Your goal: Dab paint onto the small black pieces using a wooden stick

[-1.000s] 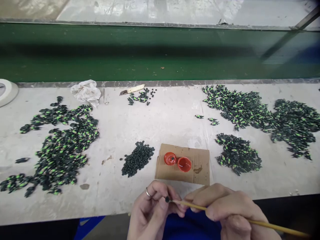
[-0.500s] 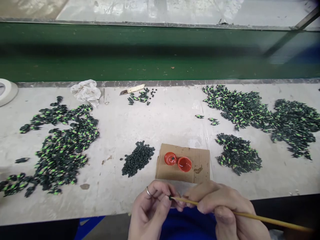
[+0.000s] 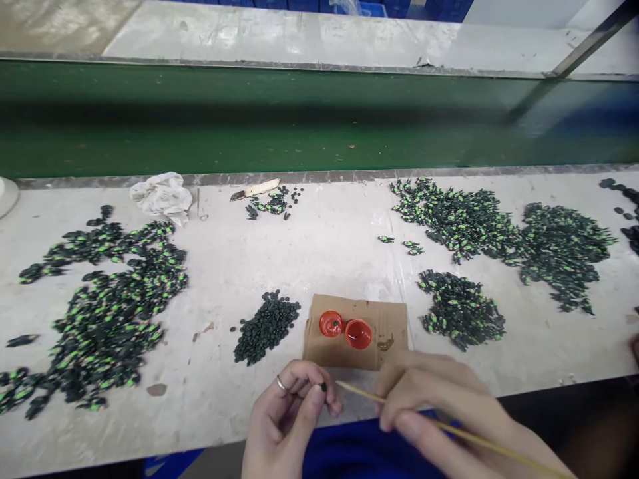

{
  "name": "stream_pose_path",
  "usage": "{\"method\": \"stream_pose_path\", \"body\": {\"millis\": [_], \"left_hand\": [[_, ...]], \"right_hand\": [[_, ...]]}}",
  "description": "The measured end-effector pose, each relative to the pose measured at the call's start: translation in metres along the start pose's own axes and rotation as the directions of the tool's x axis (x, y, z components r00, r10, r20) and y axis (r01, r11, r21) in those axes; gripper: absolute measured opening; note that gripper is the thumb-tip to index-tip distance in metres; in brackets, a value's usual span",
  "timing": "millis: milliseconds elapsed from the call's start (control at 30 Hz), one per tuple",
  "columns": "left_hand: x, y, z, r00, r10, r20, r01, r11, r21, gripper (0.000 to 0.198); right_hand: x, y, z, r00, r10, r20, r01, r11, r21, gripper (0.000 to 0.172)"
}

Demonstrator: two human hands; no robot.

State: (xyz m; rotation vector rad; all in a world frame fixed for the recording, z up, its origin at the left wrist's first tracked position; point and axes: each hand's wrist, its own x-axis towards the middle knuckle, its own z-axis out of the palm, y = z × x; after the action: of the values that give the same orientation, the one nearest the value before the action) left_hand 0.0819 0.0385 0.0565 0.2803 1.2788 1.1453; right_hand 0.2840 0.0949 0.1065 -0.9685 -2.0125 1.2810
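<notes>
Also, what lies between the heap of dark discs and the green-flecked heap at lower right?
Cardboard bearing two red containers, plus tabletop, in the head view.

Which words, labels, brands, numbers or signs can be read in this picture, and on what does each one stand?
There are none: no text can be read on the red cups, the cardboard or the thin stick.
The small dark pieces are too small to tell.

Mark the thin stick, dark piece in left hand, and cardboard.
Thin stick (image 3: 362, 392): head view, on the shaft near its tip.
Dark piece (image 3: 323, 386): head view, middle of its exposed part.
Cardboard (image 3: 324, 352): head view, bare area near its front edge.
</notes>
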Motion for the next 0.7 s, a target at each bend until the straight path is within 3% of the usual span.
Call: {"method": "stream_pose_path", "body": {"millis": [100,133,167,267,400,567,700], "left_hand": [[0.003,0.001,-0.003,0.999,0.023,-0.045,-0.022,1.000,0.018,0.035],[0.004,0.001,-0.004,0.998,0.020,-0.053,-0.020,1.000,0.002,0.036],[0.004,0.002,-0.005,0.999,0.012,-0.050,-0.014,1.000,-0.024,0.036],[0.005,0.006,-0.005,1.000,-0.030,0.003,0.030,0.992,-0.124,0.036],[0.003,0.011,-0.003,0.993,-0.093,0.075,0.106,0.973,-0.206,0.036],[0.001,0.013,-0.003,0.978,-0.136,0.160,0.178,0.940,-0.291,0.030],[-0.002,0.016,0.000,0.963,-0.147,0.226,0.218,0.919,-0.328,0.025]], "right_hand": [[-0.011,0.029,-0.025,0.978,0.044,-0.205,-0.081,0.981,-0.176,0.045],[-0.014,0.042,-0.034,0.937,0.061,-0.344,-0.197,0.906,-0.375,0.045],[-0.017,0.056,-0.042,0.912,0.068,-0.403,-0.266,0.848,-0.459,0.037],[-0.020,0.091,-0.058,0.903,0.044,-0.427,-0.326,0.719,-0.614,0.046],[-0.017,0.112,-0.062,0.925,0.040,-0.377,-0.315,0.635,-0.706,0.060],[-0.011,0.107,-0.062,0.931,-0.020,-0.364,-0.252,0.687,-0.682,0.052],[-0.003,0.061,-0.039,0.950,-0.041,-0.311,-0.146,0.819,-0.554,0.027]]}}
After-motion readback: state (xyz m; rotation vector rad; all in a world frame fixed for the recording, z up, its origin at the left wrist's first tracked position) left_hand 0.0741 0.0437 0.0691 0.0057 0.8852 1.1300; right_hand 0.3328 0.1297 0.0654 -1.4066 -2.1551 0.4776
